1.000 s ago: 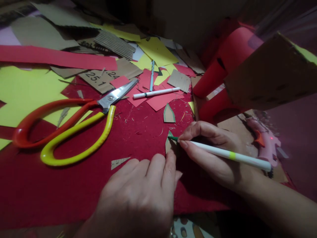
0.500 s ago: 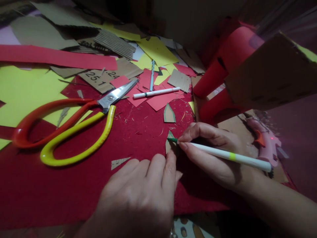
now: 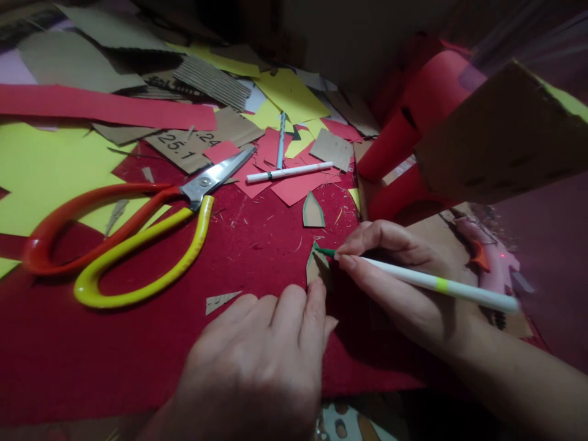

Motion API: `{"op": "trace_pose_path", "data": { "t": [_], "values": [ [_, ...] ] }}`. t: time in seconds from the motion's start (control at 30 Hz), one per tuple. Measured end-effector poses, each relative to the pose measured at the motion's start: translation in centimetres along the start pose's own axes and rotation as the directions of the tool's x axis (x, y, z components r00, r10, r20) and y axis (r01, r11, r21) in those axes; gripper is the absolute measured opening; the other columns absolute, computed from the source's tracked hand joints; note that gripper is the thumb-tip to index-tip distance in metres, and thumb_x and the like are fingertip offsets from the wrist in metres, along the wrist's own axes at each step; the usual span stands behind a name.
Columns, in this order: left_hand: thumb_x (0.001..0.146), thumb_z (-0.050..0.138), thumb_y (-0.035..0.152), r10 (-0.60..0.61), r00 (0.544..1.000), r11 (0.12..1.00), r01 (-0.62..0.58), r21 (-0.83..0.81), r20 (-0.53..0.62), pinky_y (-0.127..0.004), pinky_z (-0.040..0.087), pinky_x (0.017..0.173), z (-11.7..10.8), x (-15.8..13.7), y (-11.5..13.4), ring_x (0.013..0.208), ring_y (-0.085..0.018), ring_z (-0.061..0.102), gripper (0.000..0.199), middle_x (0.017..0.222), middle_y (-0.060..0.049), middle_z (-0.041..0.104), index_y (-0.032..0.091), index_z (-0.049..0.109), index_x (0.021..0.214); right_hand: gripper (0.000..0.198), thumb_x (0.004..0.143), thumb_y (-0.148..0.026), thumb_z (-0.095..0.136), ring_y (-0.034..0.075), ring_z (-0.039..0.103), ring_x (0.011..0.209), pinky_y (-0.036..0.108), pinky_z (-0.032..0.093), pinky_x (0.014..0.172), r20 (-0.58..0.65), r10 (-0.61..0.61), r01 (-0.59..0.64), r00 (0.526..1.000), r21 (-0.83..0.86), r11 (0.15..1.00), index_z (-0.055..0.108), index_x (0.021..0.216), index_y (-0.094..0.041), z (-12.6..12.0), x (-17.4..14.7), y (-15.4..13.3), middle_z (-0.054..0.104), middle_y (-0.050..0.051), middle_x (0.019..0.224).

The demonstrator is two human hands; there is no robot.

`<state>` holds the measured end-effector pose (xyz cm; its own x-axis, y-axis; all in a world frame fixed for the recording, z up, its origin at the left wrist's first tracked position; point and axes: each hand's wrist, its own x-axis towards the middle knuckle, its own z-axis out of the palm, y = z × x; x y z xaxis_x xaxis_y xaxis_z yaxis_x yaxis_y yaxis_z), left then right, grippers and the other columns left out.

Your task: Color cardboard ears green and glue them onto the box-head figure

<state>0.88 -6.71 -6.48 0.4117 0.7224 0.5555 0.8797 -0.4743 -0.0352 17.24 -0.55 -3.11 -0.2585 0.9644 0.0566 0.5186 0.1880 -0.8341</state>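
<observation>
My right hand (image 3: 390, 263) is closed around a white felt-tip pen (image 3: 441, 285) with a green tip and a yellow-green band. The green tip meets the pointed top of a small cardboard piece (image 3: 316, 268), where a green line runs along the edge. With curled fingers, my left hand (image 3: 266, 349) holds that piece down on the dark red cloth (image 3: 257, 257), covering its lower end. Just beyond lies a similar pointed cardboard piece (image 3: 313, 211), edged in green.
Large scissors (image 3: 199, 184) with red and yellow handles lie at left, blades apart. Behind are a pen (image 3: 289, 173), a blue stick (image 3: 282, 141) and paper and cardboard scraps (image 3: 291, 95). A cardboard-and-red-paper structure (image 3: 500, 135) and a pink glue gun (image 3: 489, 251) are at right.
The green pen tip has moved slightly up and right, toward the point of the cardboard piece, as my right hand shifted. My left hand has stayed in place.
</observation>
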Motion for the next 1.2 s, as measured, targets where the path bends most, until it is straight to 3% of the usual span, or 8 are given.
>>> {"op": "trace_pose_path", "data": {
  "t": [0.47, 0.6, 0.8, 1.2],
  "values": [
    [0.088, 0.052, 0.022, -0.006, 1.000, 1.000, 0.006, 0.002, 0.012, -0.035, 0.034, 0.053, -0.32, 0.02, 0.20, 0.054, -0.019, 0.050, 0.025, 0.067, -0.003, 0.062, 0.007, 0.064, 0.104, 0.008, 0.077, -0.011, 0.062, 0.009, 0.058, 0.057, 0.017, 0.045, 0.050, 0.154, -0.119, 0.112, 0.981, 0.054, 0.992, 0.060, 0.073, -0.017, -0.19, 0.32, 0.01, 0.065, -0.001, 0.068],
    [0.088, 0.052, 0.021, 0.002, 0.999, 1.000, -0.002, -0.009, -0.036, -0.034, 0.033, 0.051, 0.00, -0.05, 0.05, 0.051, -0.019, 0.049, 0.021, 0.065, -0.003, 0.061, 0.009, 0.066, 0.097, 0.010, 0.076, -0.010, 0.062, 0.009, 0.058, 0.058, 0.017, 0.045, 0.051, 0.192, -0.111, 0.102, 0.975, 0.059, 0.993, 0.059, 0.071, -0.017, -0.21, 0.32, 0.00, 0.065, -0.001, 0.068],
    [0.087, 0.052, 0.022, 0.009, 0.999, 1.000, -0.010, -0.002, -0.032, -0.034, 0.033, 0.050, -0.09, -0.04, 0.08, 0.050, -0.018, 0.047, 0.024, 0.064, -0.003, 0.060, 0.007, 0.066, 0.100, 0.009, 0.077, -0.010, 0.061, 0.008, 0.055, 0.056, 0.016, 0.044, 0.050, 0.136, -0.091, 0.086, 0.986, 0.044, 0.995, 0.059, 0.073, -0.018, -0.20, 0.21, 0.05, 0.064, -0.003, 0.066],
    [0.090, 0.048, 0.022, 0.005, 0.999, 1.000, -0.005, -0.006, 0.039, -0.034, 0.035, 0.054, -0.16, -0.39, 0.21, 0.054, -0.018, 0.049, 0.028, 0.068, -0.003, 0.059, 0.007, 0.063, 0.108, 0.009, 0.077, -0.009, 0.061, 0.008, 0.058, 0.058, 0.016, 0.045, 0.051, 0.184, -0.104, 0.099, 0.977, 0.039, 0.994, 0.059, 0.072, -0.017, -0.41, 0.23, -0.18, 0.065, -0.002, 0.068]
  ]
}}
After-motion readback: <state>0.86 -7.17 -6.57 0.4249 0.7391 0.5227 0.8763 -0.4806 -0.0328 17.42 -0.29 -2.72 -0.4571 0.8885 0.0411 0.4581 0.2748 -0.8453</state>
